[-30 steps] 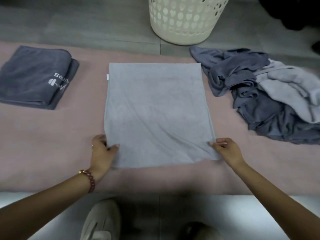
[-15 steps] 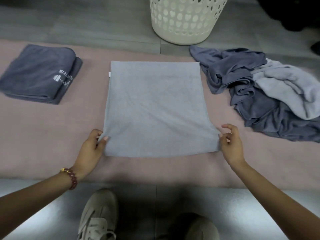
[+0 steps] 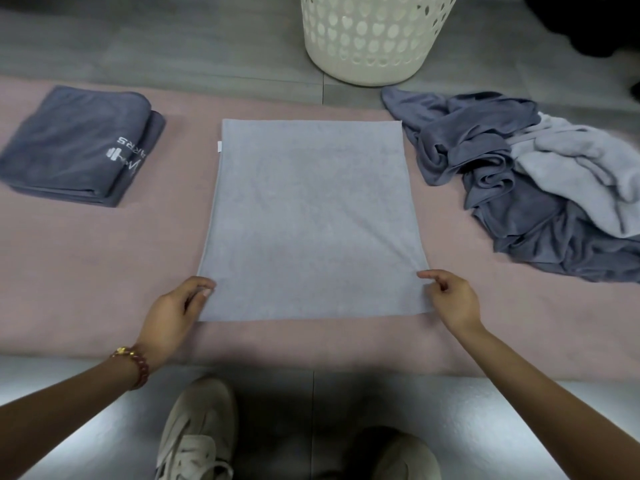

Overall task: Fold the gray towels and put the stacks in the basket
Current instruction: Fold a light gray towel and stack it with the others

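A light gray towel (image 3: 311,220) lies flat and squared on the pink mat (image 3: 86,265), folded once. My left hand (image 3: 173,313) pinches its near left corner. My right hand (image 3: 450,299) pinches the near right corner with curled fingers. A folded dark gray towel (image 3: 79,143) with white lettering lies at the far left of the mat. A loose pile of dark and light gray towels (image 3: 536,188) sits at the right. The white perforated basket (image 3: 374,39) stands on the floor beyond the mat.
Gray tiled floor surrounds the mat. My shoes (image 3: 201,431) stand on the floor just in front of the mat's near edge. A dark object (image 3: 595,22) sits at the top right corner.
Both hands have shifted slightly along the towel's near edge and keep hold of the corners. The view has tilted a little; the towel stays flat.
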